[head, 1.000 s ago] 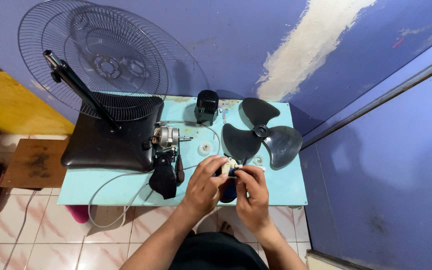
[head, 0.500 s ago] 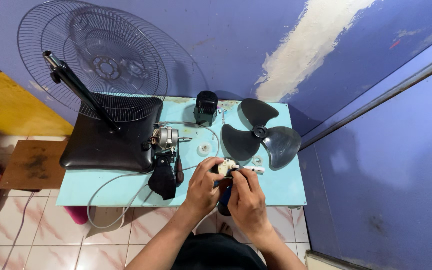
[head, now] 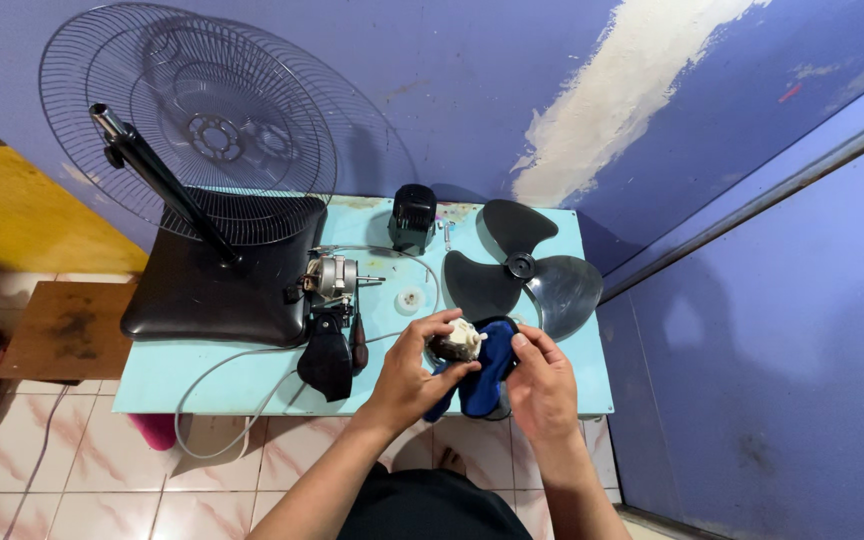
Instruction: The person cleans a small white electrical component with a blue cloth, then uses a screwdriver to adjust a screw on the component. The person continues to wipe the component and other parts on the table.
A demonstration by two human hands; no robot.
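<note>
Pinching a small white part point(head: 460, 340) in the left hand point(head: 414, 370), the person cups a blue cloth point(head: 487, 368) under it with the right hand point(head: 542, 385), apparently wiping; fan blade point(head: 517, 268) lies just beyond.

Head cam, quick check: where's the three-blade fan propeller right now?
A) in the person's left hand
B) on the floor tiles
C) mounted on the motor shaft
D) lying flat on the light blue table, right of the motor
D. The dark fan blade lies flat on the table, to the right of the bare motor; the left hand and right hand instead hold a small part wrapped in a blue cloth.
</note>
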